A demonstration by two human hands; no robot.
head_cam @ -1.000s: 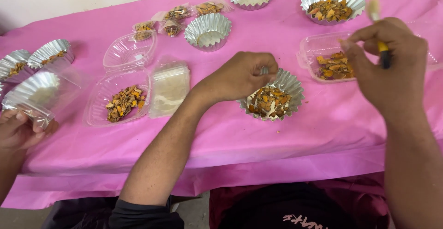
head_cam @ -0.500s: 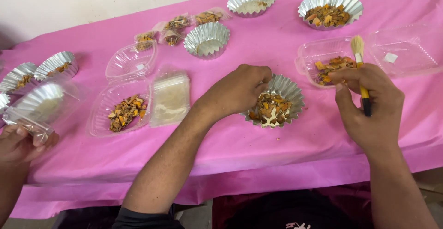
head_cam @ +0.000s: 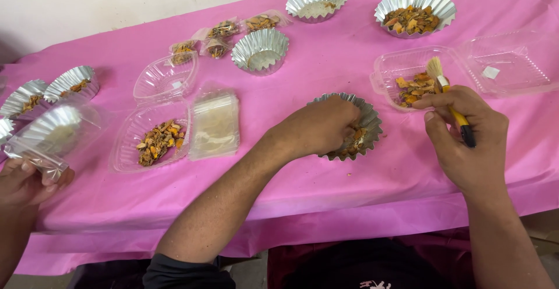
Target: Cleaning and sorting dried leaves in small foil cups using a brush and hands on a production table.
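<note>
Left hand [head_cam: 317,127] lies over the foil cup [head_cam: 368,120] near the table's front edge, fingers curled down into it, pressed onto the brown-orange chips inside; whether they pinch any chip cannot be told; cup stands upright on the pink cloth [head_cam: 326,62].
Right hand [head_cam: 469,135] is closed round a brush [head_cam: 448,100], yellow handle with dark end, bristles pointing up and away; bristle tip hovers over the near rim of an open clear tray [head_cam: 407,68] holding more chips, toward the right edge; its hinged lid [head_cam: 512,62] lies flat beside it.
Far edge: two foil cups, one filled [head_cam: 414,12], one nearly bare [head_cam: 316,1]; a third cup [head_cam: 259,50] stands nearer the middle; small clear bags of chips [head_cam: 224,33] lie just left of it.
Left of middle: second open tray [head_cam: 152,143] with chips; stack of flat clear bags [head_cam: 214,125] touching its right side.
Front left corner: another person's hand [head_cam: 26,181] grips a clear box [head_cam: 55,135] with a foil cup inside; two more foil cups [head_cam: 49,88] sit at the left edge behind it.
</note>
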